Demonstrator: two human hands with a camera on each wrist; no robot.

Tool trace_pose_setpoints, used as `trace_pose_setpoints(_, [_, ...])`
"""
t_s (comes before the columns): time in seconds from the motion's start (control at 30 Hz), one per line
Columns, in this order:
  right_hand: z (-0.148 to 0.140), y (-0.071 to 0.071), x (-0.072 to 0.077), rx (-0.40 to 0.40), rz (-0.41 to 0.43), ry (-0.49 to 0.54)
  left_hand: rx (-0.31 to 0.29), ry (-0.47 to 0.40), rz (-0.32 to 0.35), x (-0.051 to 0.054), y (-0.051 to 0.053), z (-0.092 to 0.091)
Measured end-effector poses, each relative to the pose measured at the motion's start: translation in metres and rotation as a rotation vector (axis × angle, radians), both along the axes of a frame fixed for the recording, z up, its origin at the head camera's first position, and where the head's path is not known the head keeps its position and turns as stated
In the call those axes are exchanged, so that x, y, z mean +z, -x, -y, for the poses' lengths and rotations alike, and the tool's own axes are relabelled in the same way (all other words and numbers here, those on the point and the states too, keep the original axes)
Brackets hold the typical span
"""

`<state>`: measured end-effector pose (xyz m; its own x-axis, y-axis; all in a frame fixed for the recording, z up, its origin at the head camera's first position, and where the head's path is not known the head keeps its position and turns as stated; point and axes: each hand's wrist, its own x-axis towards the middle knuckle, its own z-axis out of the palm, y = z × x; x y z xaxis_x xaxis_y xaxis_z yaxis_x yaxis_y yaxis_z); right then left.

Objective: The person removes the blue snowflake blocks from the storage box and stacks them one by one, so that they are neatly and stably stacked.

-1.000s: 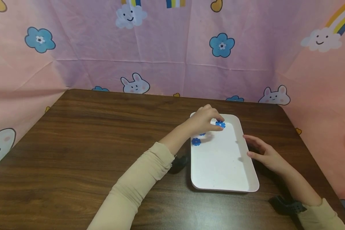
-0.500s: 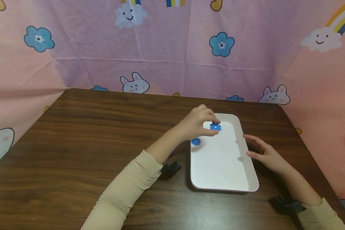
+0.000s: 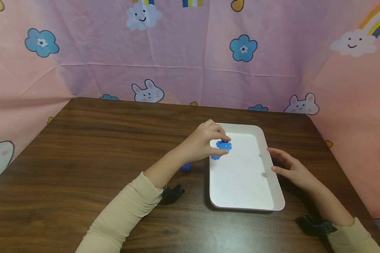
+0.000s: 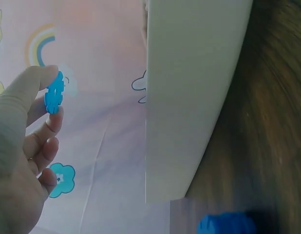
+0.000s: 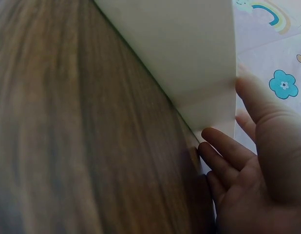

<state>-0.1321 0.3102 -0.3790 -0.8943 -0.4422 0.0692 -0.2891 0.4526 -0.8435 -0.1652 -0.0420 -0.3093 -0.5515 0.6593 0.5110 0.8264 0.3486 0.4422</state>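
Observation:
My left hand (image 3: pixel 204 142) pinches a blue notched plastic disc (image 3: pixel 224 145) between thumb and fingertips, above the left side of a white tray (image 3: pixel 244 175). In the left wrist view the pinched disc (image 4: pixel 54 92) stands on edge in the fingertips. A second blue disc (image 3: pixel 215 157) shows inside the tray by its left wall, partly hidden by the hand. Another blue disc (image 3: pixel 186 167) lies on the table, partly behind the left wrist. My right hand (image 3: pixel 292 170) rests its thumb and index fingertips at the tray's right rim; other fingers (image 5: pixel 226 146) lie by the outer wall.
The tray stands on a dark wood table (image 3: pixel 114 140), right of its middle. A blue piece (image 4: pixel 226 223) sits on the table in the left wrist view. A pink and purple printed cloth (image 3: pixel 183 45) hangs behind and beside the table.
My left hand has moved left and nearer with the pinched disc, from the tray's far part toward its left wall. The disc on the table has come into sight. The right hand stays put.

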Motion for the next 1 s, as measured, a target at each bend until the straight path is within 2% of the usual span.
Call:
trace_pose_setpoints(0.13, [0.000, 0.000, 0.000, -0.003, 0.001, -0.007, -0.008, -0.022, -0.031, -0.001, -0.002, 0.008])
trace_pose_setpoints(0.4, [0.001, 0.001, 0.001, 0.001, -0.008, -0.002, 0.001, -0.043, -0.020, -0.005, -0.007, 0.028])
trace_pose_setpoints(0.77, [0.001, 0.000, 0.002, 0.009, -0.010, 0.019, 0.049, 0.027, 0.052, -0.011, -0.010, 0.056])
trace_pose_setpoints(1.0, [0.000, 0.000, 0.002, 0.005, 0.001, 0.014, 0.042, 0.046, 0.085, -0.017, -0.014, 0.069])
